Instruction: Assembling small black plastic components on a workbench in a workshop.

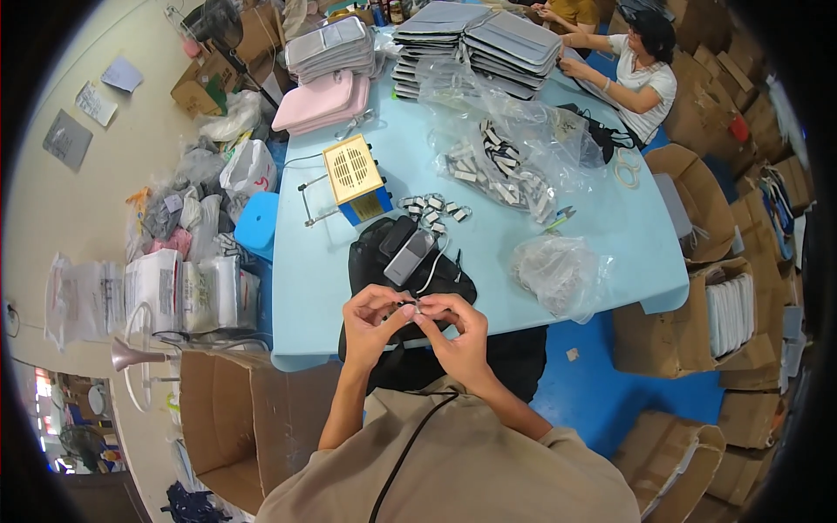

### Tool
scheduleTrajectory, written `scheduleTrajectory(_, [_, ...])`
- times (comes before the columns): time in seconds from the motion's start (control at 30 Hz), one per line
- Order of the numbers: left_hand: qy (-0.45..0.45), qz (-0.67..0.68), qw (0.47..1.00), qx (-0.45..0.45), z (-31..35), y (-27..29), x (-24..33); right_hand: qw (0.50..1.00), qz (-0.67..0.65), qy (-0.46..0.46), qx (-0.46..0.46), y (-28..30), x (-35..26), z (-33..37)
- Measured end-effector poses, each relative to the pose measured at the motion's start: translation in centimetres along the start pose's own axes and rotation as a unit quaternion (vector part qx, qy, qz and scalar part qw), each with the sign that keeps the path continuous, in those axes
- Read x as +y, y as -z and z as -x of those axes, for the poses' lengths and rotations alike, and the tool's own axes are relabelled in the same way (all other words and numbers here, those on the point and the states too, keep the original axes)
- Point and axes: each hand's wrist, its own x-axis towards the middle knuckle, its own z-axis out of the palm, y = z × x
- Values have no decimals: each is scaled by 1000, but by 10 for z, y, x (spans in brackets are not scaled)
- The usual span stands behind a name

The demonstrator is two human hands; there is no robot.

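Note:
At the table's near edge, my left hand (pixel 375 324) and my right hand (pixel 456 336) meet fingertip to fingertip. Both are closed in a pinch on one small dark and silvery piece (pixel 411 303), too small and too covered to name. Just beyond them a grey rectangular device (pixel 409 259) with a white cable (pixel 433 277) rests on a black bag (pixel 364 266). Past the bag lies a small heap of white and dark clip-like pieces (pixel 432 209). Left of that heap stands a blue and yellow radio-like box (pixel 356 174) with a metal handle.
On the light blue table (pixel 488 248) are a plastic bag of similar pieces (pixel 501 166), a knotted clear bag (pixel 558 270), green-handled snips (pixel 559 220) and stacked grey sleeves (pixel 514 48). Cardboard boxes (pixel 228 410) flank me. A person (pixel 643 78) works at the far right.

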Motion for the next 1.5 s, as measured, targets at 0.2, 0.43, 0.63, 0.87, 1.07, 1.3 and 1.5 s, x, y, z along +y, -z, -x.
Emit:
scheduleTrajectory(0.2, [24,29,999,5,1,-2,-3,1000,-1,-15,3,3,1,0])
scheduleTrajectory(0.43, [20,27,999,15,6,-6,-13,999,31,16,26,3,2,3])
scheduleTrajectory(0.63, [15,-29,999,24,7,-15,-24,999,26,-30,19,21,18,9])
scheduleTrajectory(0.87, [68,-75,993,-56,-44,-30,-46,994,67,-74,53,70,27,7])
scheduleTrajectory(1.07, [-7,-168,984,-52,-161,-25,-69,971,141,-72,178,134,24,7])
scheduleTrajectory(1.3, [-189,-388,900,-51,-235,-62,-104,939,183,-40,287,212,46,-7])
scheduleTrajectory(1.5, [-289,-414,850,-153,-302,-169,-122,894,388,-39,221,251,92,-40])
